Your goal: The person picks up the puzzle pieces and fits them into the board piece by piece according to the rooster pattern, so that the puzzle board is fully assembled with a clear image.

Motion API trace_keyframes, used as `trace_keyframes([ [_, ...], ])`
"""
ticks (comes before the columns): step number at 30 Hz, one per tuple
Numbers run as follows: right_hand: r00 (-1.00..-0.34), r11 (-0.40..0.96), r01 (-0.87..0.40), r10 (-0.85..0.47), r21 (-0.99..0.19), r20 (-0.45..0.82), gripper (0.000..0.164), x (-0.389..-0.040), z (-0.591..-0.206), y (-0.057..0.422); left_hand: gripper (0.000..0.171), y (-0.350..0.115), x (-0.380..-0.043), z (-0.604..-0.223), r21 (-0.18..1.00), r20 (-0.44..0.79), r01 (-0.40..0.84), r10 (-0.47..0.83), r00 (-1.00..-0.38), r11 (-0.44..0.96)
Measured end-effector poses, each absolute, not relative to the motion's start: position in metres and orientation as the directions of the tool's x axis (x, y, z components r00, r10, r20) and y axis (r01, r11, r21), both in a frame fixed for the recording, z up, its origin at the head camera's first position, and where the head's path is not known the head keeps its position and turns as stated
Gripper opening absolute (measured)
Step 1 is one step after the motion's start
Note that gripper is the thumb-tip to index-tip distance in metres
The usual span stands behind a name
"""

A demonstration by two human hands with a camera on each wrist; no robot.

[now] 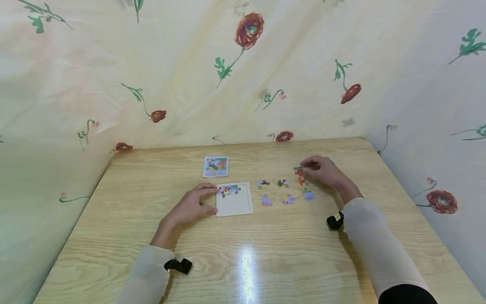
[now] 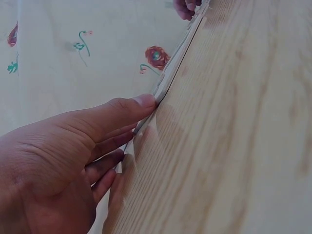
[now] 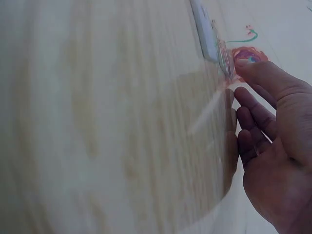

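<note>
My left hand lies along the left side of a white puzzle tray, fingertips near its upper left corner and thumb lower down. In the left wrist view the thumb touches the tray's edge. Joined colourful jigsaw pieces fill part of the tray's top left. My right hand is over the far right of the loose pieces, with thumb and forefinger apart at a red and green jigsaw piece. Another red piece lies just below it. In the right wrist view the fingers rest at the tabletop.
Several loose jigsaw pieces lie in two rows right of the tray. A square picture card showing a bird lies behind the tray. The wooden table meets a flowered cloth at its back and sides.
</note>
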State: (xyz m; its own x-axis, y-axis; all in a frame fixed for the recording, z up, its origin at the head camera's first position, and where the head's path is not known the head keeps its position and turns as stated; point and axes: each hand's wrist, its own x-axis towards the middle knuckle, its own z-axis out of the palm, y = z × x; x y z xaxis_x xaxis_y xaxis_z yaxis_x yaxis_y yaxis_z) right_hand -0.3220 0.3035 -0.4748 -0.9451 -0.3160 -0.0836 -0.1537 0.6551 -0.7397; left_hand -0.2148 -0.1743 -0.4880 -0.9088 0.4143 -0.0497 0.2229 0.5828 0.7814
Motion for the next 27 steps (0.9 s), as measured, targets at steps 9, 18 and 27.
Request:
trace_keyframes([
  [9, -0.936, 0.666, -0.178, -0.343, -0.725, -0.085, 0.037, -0.3253, -0.4763, 0.3042, 0.063, -0.1756, -0.2156, -0.4886, 0.783, -0.051, 0.216, 0.406, -0.913, 0.584],
  [18, -0.932, 0.673, -0.193, -0.353, -0.715, -0.081, 0.034, -0.3274, -0.4751, 0.3020, 0.063, -0.1757, -0.2170, -0.4869, 0.777, -0.052, 0.218, 0.405, -0.913, 0.590],
  [27, -0.941, 0.691, -0.195, -0.331, -0.696, -0.065, 0.035, -0.3212, -0.4767, 0.3000, 0.062, -0.1757, -0.2151, -0.4904, 0.780, -0.066, 0.201, 0.398, -0.915, 0.592],
])
